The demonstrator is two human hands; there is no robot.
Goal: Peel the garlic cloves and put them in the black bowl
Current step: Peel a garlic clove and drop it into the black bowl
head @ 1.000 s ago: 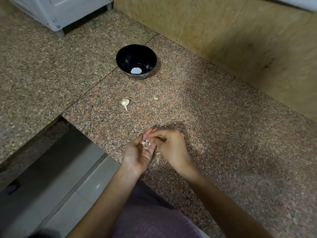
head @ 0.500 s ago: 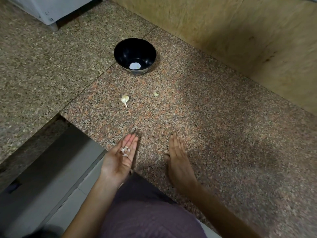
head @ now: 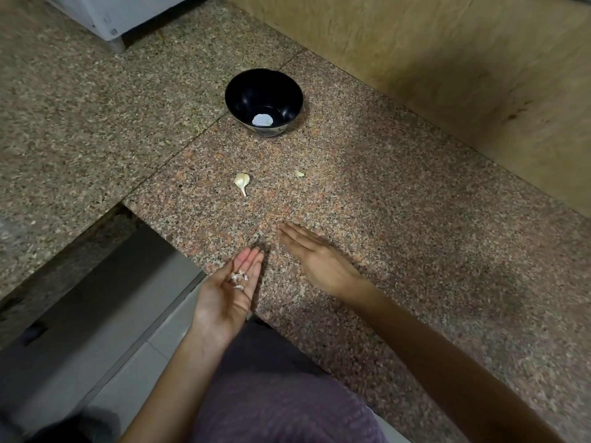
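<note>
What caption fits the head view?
Left hand cradles garlic peelings, right hand flat over counter; clove, black bowl beyond.

Bare forearms (head: 431,343), purple clothing
Dull purple, finely textured cloth (head: 281,398) covers the body just below the granite counter's (head: 415,203) near edge.

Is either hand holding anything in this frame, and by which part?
Small white papery garlic peel scraps lie loose on the upturned left hand, near its finger bases, ungripped. The flat right hand holds nothing.
</note>
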